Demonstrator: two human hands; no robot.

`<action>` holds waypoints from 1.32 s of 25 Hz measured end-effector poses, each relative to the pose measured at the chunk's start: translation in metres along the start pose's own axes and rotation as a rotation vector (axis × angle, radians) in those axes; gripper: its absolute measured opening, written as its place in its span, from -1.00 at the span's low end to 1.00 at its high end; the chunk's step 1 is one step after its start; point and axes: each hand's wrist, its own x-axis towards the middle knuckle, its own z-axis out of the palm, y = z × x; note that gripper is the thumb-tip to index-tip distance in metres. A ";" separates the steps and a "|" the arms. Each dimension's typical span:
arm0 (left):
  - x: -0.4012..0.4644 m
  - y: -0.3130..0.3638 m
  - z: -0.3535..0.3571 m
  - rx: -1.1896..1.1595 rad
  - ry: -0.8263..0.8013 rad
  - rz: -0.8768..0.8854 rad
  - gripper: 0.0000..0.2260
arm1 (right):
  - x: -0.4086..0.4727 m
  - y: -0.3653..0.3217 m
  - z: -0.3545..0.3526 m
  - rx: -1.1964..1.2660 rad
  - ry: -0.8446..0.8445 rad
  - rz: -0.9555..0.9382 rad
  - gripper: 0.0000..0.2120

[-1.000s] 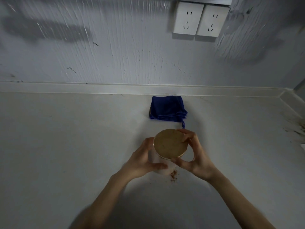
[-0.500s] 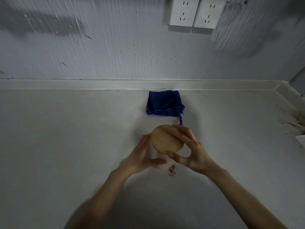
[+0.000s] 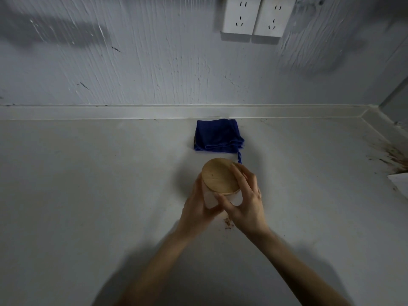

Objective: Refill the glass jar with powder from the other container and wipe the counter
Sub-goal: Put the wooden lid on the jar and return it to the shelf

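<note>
Brown powder (image 3: 228, 223) is spilt on the desk (image 3: 88, 195), nearest. Just beyond, the left hand (image 3: 198, 206) grips the jar (image 3: 212, 198); the right hand (image 3: 247, 199) clasps its lid (image 3: 218, 176). Best seat the lid squarely, jar steady. Beyond lies the cloth (image 3: 217, 135).

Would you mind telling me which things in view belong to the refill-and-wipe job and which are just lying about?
Part of the job:
- jar, held by left hand
- wooden lid, gripped by right hand
- spilled powder
- blue cloth

Just there:
- wall sockets
- brown stains at the counter's right edge
- white scrap
</note>
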 end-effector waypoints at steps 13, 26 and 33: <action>0.009 0.002 -0.029 0.062 -0.188 0.014 -0.33 | -0.005 0.013 -0.016 0.093 -0.259 0.236 -0.35; 0.051 0.138 -0.076 -0.051 0.013 0.301 -0.49 | 0.079 -0.072 -0.098 0.322 -0.012 -0.070 -0.43; 0.057 0.228 -0.111 0.076 0.063 0.496 -0.53 | 0.118 -0.144 -0.153 0.333 0.092 -0.241 -0.30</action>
